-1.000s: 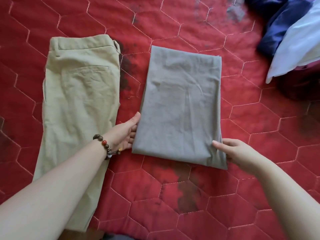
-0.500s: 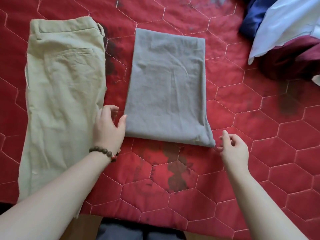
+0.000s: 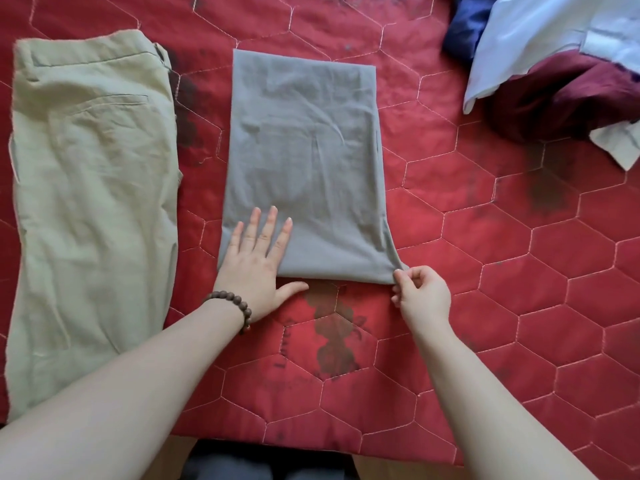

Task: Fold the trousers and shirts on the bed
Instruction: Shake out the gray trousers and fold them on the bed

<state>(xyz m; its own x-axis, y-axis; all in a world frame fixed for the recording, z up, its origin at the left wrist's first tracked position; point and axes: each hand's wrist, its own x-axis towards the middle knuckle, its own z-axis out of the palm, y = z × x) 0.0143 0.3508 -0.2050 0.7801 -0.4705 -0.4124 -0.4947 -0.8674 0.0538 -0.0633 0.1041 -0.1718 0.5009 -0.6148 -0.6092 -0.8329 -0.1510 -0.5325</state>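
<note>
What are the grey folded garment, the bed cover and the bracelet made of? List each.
Grey folded garment: thin matte woven cloth, softly creased; fibre unclear.
Bed cover: red quilted fabric with stitched hexagons and a slight sheen.
Bracelet: round brown matte beads, probably wood.

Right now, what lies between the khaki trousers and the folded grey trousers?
Only bare red quilt between khaki trousers and grey trousers, seen in the head view.

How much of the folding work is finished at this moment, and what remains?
Nearly done: the grey trousers lie as a folded rectangle. In hand: the left hand presses flat on their near edge while the right hand pinches the near right corner. Left: the beige trousers lie beside them, not folded down, and the white, maroon and blue garments sit crumpled at the far right.
</note>
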